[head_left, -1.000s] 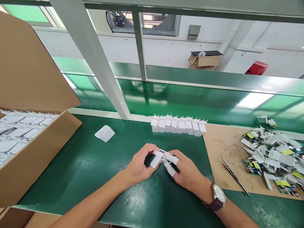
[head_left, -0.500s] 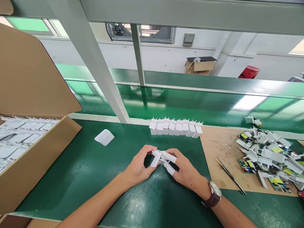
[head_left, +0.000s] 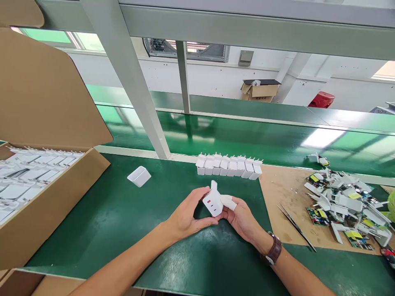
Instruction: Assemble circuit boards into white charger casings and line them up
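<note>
Both hands hold a white plug adapter (head_left: 213, 202) low over the green bench. Its face shows a red port and dark slots, and a white tab sticks up from its top. My left hand (head_left: 188, 211) pinches it from the left, index finger at the upper edge and thumb at the lower. On the other side, my right hand (head_left: 242, 220), with white finger cots, grips the adapter's right edge. Behind the hands stands a row of similar white adapters (head_left: 228, 166). An open white plastic housing (head_left: 139, 176) lies to the left.
At left, an open cardboard box (head_left: 66, 193) contains many white pieces. A brown board (head_left: 288, 195) on the right carries tweezers (head_left: 296, 227) and a heap of circuit boards and white parts (head_left: 348, 205). A slanted metal post (head_left: 135, 82) rises at the bench's back edge.
The adapter has been turned so that its slotted face shows. My right hand has rolled around, its fingers now under and beside the adapter. The camera view has shifted slightly.
</note>
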`<state>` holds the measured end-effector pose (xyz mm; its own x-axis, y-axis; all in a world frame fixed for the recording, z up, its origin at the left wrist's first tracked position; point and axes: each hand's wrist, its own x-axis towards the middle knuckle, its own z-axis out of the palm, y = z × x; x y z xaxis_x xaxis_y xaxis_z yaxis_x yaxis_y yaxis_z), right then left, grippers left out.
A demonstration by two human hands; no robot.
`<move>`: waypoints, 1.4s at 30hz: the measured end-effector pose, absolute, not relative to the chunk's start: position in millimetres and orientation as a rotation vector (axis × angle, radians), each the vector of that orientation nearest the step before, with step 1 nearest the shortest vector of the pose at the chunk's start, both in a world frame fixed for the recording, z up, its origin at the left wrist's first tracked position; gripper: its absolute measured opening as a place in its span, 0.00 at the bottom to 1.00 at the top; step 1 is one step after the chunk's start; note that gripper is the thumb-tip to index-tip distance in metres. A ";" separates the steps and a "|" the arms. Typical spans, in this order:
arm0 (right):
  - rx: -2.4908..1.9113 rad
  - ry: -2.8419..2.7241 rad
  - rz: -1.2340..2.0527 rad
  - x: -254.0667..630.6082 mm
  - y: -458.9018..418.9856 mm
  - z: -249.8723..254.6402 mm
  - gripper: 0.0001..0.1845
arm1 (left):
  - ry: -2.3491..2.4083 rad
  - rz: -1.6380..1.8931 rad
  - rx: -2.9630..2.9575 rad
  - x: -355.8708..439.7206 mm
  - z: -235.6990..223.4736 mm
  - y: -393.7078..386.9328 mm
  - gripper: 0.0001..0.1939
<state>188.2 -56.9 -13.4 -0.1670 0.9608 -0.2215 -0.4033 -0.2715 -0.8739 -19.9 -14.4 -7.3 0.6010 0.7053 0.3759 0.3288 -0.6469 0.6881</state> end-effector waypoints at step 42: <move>-1.198 -1.680 1.180 199.0 -47.7 -30.7 0.51 | 0.719 0.529 2.745 -0.1 49.5 -0.1 0.08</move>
<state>199.0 -47.7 -30.7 -0.2844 0.9569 0.0586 0.2694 0.1384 -0.9530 -0.1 -0.1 49.5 0.8116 0.5126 0.2803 0.4201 -0.8455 0.3297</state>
